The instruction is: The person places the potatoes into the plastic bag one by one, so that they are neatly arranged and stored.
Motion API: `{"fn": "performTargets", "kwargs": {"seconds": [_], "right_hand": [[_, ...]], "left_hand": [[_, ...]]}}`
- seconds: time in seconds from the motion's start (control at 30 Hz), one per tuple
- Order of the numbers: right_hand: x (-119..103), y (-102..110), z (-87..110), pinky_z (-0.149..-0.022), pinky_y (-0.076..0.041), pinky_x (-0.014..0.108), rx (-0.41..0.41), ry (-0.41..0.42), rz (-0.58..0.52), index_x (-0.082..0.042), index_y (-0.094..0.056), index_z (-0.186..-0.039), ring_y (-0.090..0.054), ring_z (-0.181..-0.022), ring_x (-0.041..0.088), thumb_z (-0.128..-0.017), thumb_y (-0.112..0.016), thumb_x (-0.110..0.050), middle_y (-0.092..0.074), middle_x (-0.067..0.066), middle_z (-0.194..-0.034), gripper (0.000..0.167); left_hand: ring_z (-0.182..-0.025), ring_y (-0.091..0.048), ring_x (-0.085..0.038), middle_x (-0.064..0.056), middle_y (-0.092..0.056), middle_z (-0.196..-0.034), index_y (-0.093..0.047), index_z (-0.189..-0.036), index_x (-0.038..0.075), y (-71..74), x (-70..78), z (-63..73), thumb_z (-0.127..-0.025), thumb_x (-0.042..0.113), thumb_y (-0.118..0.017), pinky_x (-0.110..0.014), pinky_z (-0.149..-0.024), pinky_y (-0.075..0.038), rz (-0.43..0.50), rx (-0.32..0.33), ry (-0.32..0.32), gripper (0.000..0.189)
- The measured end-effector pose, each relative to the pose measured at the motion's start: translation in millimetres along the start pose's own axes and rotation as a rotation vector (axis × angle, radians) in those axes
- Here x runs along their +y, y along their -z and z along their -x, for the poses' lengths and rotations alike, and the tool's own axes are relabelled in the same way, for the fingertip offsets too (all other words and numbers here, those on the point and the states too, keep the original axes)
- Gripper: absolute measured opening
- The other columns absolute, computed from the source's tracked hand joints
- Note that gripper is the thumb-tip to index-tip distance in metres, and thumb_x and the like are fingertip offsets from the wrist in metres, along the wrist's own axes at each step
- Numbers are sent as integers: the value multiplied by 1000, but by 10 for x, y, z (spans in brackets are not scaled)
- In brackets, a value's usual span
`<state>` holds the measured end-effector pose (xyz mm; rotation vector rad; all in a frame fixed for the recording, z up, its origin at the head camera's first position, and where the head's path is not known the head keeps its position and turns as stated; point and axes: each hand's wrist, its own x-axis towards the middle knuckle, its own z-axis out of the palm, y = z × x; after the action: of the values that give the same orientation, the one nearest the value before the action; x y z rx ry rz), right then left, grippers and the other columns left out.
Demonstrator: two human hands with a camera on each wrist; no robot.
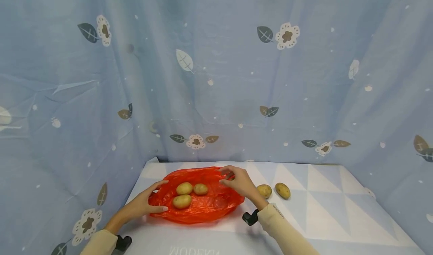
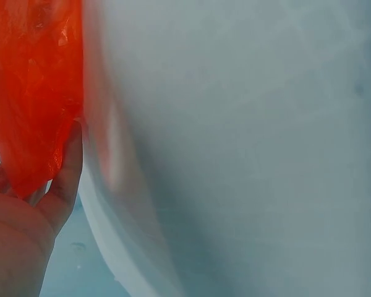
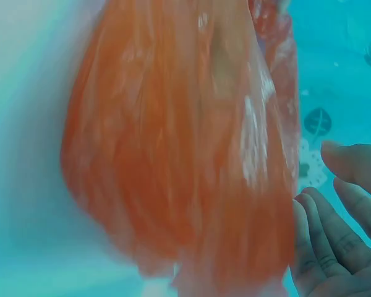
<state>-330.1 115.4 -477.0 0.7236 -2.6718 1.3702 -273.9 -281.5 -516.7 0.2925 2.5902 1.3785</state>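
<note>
A red plastic bag [image 1: 216, 210] lies spread wide on the table, its mouth facing up. Inside it sit three potatoes [image 1: 182, 201], grouped left of its middle. My left hand [image 1: 138, 206] touches the bag's left end, thumb and fingers spread well apart around it; the left wrist view shows the red plastic [image 2: 34, 80] between them. Over the bag's right rim hovers my right hand [image 1: 239, 181], fingers bent loosely and thumb apart. In the right wrist view that hand's fingers [image 3: 349, 241] are beside the bag with nothing between them. A dim potato-like shape shows through the plastic.
Two more potatoes [image 1: 282, 190] lie on the table right of the bag, one partly behind my right forearm. The table has a white and pale-blue triangle-patterned cover [image 1: 324, 210]. A blue floral curtain [image 1: 230, 78] encloses the back and sides.
</note>
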Motion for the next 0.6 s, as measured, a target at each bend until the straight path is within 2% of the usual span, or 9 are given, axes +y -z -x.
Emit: {"fn": "performTargets", "kwargs": {"seconds": [0.23, 0.43, 0.6], "right_hand": [[92, 260, 125, -78, -59, 29, 41, 6, 11, -9, -71, -123, -67, -92, 17, -91, -81, -18, -73, 10, -114, 35], [194, 443, 258, -75, -59, 30, 97, -30, 66, -12, -72, -121, -67, -89, 16, -88, -84, -18, -74, 2, -111, 36], [308, 550, 365, -76, -59, 32, 149, -21, 137, -12, -73, -119, -67, -86, 14, -86, -85, -16, -75, 5, -109, 35]], "left_hand": [[-131, -47, -39, -17, -43, -154, -37, -158, 27, 0, -4, -7, -80, 37, -89, -58, -101, -50, -12, 6, 24, 94], [-133, -47, -42, -19, -41, -156, -37, -158, 28, -10, -13, -26, -80, 38, -89, -58, -101, -50, -9, 8, 21, 94], [-132, -47, -41, -18, -41, -155, -37, -158, 29, -27, -14, -25, -80, 38, -89, -58, -99, -52, 2, 2, 34, 94]]}}
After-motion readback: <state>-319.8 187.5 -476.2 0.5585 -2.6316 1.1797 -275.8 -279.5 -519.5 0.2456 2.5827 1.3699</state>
